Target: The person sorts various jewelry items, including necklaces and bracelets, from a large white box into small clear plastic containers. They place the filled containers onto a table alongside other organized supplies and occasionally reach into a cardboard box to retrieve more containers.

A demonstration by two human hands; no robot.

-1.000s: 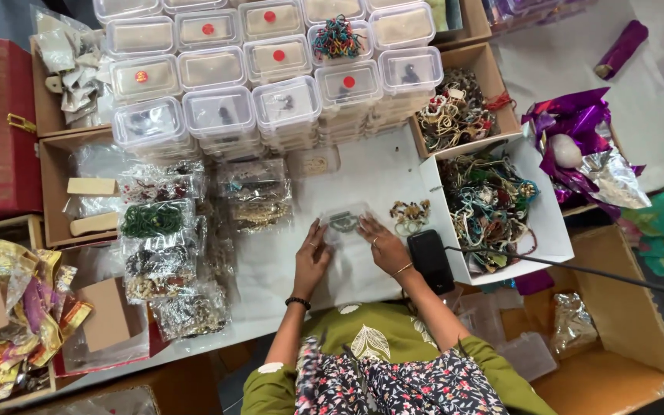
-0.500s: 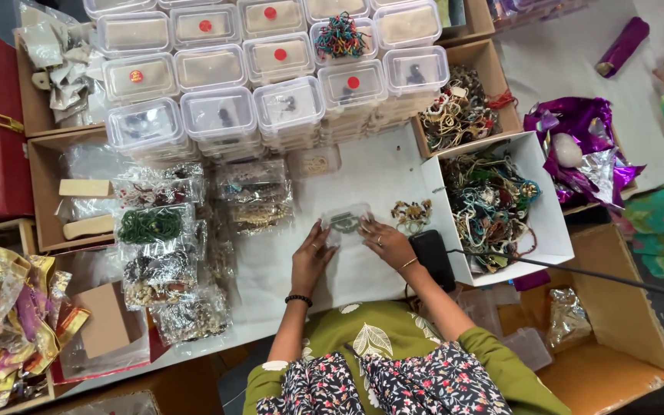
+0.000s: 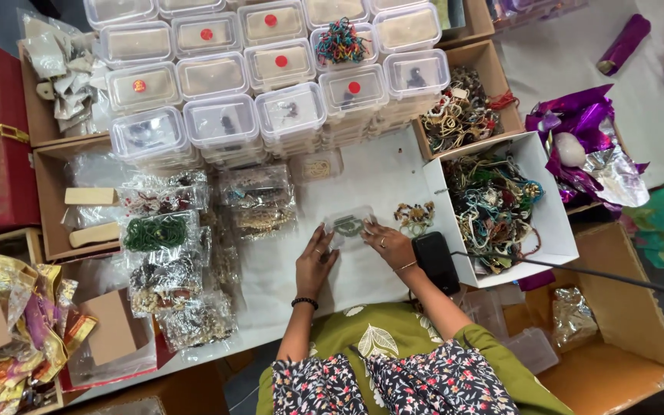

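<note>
My left hand (image 3: 313, 263) lies flat on the white table (image 3: 378, 177), fingers spread narrow, tips touching the near-left corner of a small clear pouch (image 3: 349, 226) holding a green ornament. My right hand (image 3: 388, 244) pinches the pouch's right edge. Just right: a loose beaded piece (image 3: 415, 217) and a black device (image 3: 435, 261). Farther right, a white box of tangled jewellery (image 3: 501, 204). Far: stacked clear lidded boxes (image 3: 270, 84).
</note>
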